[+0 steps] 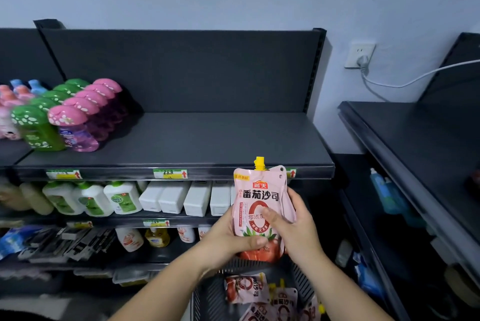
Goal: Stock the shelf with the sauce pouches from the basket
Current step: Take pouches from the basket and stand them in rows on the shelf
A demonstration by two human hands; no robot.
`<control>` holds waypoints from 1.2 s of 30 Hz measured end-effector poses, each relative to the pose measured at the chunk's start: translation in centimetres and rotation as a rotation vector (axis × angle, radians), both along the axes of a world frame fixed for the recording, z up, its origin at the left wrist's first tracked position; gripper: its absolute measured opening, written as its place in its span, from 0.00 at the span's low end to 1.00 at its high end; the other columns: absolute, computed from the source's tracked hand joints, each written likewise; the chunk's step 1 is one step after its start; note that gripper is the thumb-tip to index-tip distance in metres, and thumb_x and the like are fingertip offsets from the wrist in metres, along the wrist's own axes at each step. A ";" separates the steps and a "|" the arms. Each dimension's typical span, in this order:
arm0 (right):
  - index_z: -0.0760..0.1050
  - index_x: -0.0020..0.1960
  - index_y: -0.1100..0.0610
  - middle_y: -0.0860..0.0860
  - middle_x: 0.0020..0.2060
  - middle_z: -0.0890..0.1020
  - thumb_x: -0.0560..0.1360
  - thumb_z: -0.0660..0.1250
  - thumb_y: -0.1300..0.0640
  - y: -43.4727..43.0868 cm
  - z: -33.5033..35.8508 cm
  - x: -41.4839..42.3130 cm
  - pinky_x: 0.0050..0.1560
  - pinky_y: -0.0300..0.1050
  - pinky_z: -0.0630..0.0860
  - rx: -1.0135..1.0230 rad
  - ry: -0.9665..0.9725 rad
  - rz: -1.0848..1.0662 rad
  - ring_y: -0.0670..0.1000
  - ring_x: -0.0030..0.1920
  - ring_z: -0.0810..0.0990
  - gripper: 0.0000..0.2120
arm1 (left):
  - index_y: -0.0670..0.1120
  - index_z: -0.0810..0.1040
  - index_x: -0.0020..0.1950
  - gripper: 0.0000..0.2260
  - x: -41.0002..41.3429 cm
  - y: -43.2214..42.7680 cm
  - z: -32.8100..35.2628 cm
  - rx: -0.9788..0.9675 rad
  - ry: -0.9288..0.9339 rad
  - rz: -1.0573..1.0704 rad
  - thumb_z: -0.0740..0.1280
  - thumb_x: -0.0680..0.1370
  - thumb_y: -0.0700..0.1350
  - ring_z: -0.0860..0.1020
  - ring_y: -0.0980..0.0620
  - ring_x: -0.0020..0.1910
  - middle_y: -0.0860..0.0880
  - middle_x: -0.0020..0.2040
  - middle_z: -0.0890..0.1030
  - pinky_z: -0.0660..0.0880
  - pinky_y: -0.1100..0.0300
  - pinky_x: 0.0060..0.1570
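Note:
Both hands hold pink tomato sauce pouches (259,196) with a yellow spout upright, just below the front edge of the top shelf (207,138); a second pouch edge shows behind the front one. My left hand (233,237) grips the lower left side with the thumb across the bottom. My right hand (293,219) grips the right side, thumb on the front. Under my hands stands the dark basket (207,294), with several more pouches (246,289) lying in it.
Green and pink bottles (70,118) fill the top shelf's left end. White bottles and boxes (168,198) line the shelf below, more goods lower down. A second dark shelf unit (415,138) stands at right, with a wall socket and cable (361,58) between the units.

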State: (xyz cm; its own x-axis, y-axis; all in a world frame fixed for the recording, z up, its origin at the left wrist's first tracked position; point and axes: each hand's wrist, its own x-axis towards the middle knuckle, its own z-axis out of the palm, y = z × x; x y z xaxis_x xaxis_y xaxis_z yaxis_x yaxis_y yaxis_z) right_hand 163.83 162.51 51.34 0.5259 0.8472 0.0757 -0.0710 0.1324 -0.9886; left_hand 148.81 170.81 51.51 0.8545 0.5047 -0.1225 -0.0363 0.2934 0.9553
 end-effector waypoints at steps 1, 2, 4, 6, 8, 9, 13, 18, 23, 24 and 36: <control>0.76 0.59 0.42 0.46 0.52 0.86 0.63 0.79 0.52 0.0 0.1 0.0 0.43 0.41 0.83 0.012 0.005 -0.008 0.49 0.51 0.86 0.26 | 0.43 0.69 0.71 0.29 0.1 0.0 0.0 0.003 0.000 0.013 0.73 0.72 0.30 0.81 0.41 0.61 0.40 0.62 0.82 0.79 0.52 0.58; 0.76 0.60 0.43 0.47 0.52 0.87 0.63 0.80 0.53 0.0 0.1 0.1 0.43 0.42 0.83 0.024 0.012 -0.010 0.49 0.51 0.86 0.27 | 0.43 0.70 0.70 0.29 0.1 0.0 -0.1 0.002 0.003 0.027 0.74 0.72 0.31 0.80 0.40 0.61 0.40 0.62 0.82 0.79 0.51 0.59; 0.75 0.61 0.45 0.48 0.52 0.87 0.63 0.79 0.55 0.0 0.2 0.2 0.42 0.42 0.83 0.045 0.043 -0.004 0.51 0.51 0.87 0.28 | 0.43 0.71 0.70 0.30 0.1 0.3 -0.3 -0.005 0.002 0.052 0.75 0.70 0.32 0.80 0.38 0.62 0.39 0.62 0.81 0.78 0.47 0.61; 0.76 0.61 0.47 0.48 0.51 0.87 0.64 0.78 0.54 -0.1 0.2 0.2 0.41 0.41 0.83 0.035 0.086 -0.015 0.51 0.50 0.87 0.27 | 0.43 0.73 0.68 0.28 -0.1 0.6 -0.2 -0.026 -0.017 0.068 0.75 0.69 0.33 0.81 0.39 0.60 0.38 0.61 0.82 0.79 0.47 0.58; 0.79 0.57 0.48 0.49 0.49 0.88 0.62 0.78 0.51 -0.2 0.2 0.3 0.41 0.43 0.84 -0.011 0.112 -0.045 0.52 0.49 0.87 0.24 | 0.44 0.76 0.65 0.25 -0.5 1.2 -0.3 -0.095 -0.040 0.115 0.75 0.69 0.37 0.83 0.40 0.57 0.38 0.59 0.83 0.81 0.50 0.51; 0.82 0.54 0.48 0.50 0.48 0.88 0.61 0.78 0.49 -0.4 0.2 0.5 0.41 0.46 0.84 -0.038 0.124 -0.065 0.53 0.48 0.87 0.21 | 0.45 0.79 0.62 0.22 -0.8 1.5 -0.2 -0.139 -0.045 0.147 0.76 0.69 0.40 0.84 0.41 0.54 0.38 0.58 0.84 0.81 0.51 0.48; 0.85 0.48 0.51 0.58 0.46 0.88 0.62 0.77 0.49 -1.1 0.2 1.3 0.36 0.50 0.83 -0.050 0.255 -0.118 0.59 0.44 0.88 0.15 | 0.46 0.83 0.55 0.19 -1.9 2.9 -0.5 -0.255 -0.052 0.240 0.79 0.66 0.49 0.86 0.41 0.48 0.38 0.54 0.85 0.82 0.50 0.43; 0.85 0.48 0.52 0.58 0.48 0.87 0.64 0.75 0.50 -1.9 1.6 1.4 0.39 0.50 0.83 -0.002 0.334 -0.162 0.58 0.46 0.87 0.13 | 0.43 0.76 0.64 0.22 -0.8 3.2 -0.3 -0.135 -0.020 0.240 0.72 0.73 0.48 0.85 0.41 0.52 0.39 0.56 0.85 0.82 0.50 0.45; 0.84 0.49 0.53 0.54 0.46 0.88 0.70 0.75 0.52 -3.3 3.3 1.0 0.39 0.46 0.84 -0.017 0.167 -0.238 0.55 0.46 0.88 0.09 | 0.46 0.77 0.63 0.35 2.4 0.7 1.3 0.029 -0.014 0.180 0.79 0.62 0.63 0.84 0.43 0.56 0.43 0.58 0.85 0.81 0.47 0.54; 0.83 0.50 0.53 0.53 0.46 0.88 0.72 0.74 0.55 -3.9 3.5 1.2 0.39 0.45 0.84 -0.016 0.123 -0.260 0.54 0.45 0.88 0.07 | 0.46 0.77 0.63 0.37 3.0 0.1 1.5 0.067 -0.023 0.173 0.80 0.60 0.63 0.84 0.44 0.57 0.44 0.58 0.85 0.81 0.48 0.55; 0.83 0.53 0.54 0.57 0.50 0.87 0.67 0.76 0.52 -12.4 5.3 2.7 0.45 0.49 0.84 -0.020 0.149 -0.258 0.57 0.49 0.87 0.15 | 0.45 0.79 0.61 0.30 7.4 -7.7 3.3 0.059 -0.106 0.103 0.81 0.62 0.50 0.84 0.42 0.55 0.43 0.56 0.85 0.82 0.48 0.52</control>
